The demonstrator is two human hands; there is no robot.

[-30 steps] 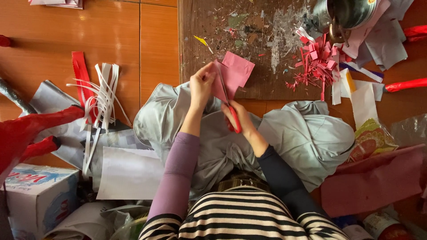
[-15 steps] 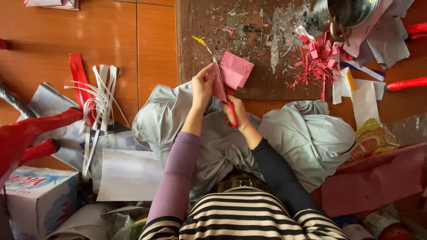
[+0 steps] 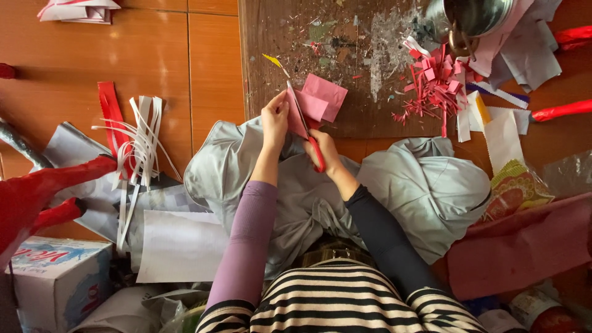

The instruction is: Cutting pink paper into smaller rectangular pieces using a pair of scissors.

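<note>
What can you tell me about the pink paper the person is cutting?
The pink paper is a thin, folded sheet with a layer doubled over, so lighter and darker pink show. It is held up over a scuffed brown board. The left hand pinches its left edge. The scissors, with red handles in the right hand, have their blades running across it. Its right corners hang free and look uncut.

Matt pink paper (image 3: 320,102), shiny metal pot (image 3: 478,15), glossy wooden floor (image 3: 154,55), soft grey cloth (image 3: 425,185)

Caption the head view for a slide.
Left hand holds folded pink paper while right hand cuts it with red-handled scissors.
</note>
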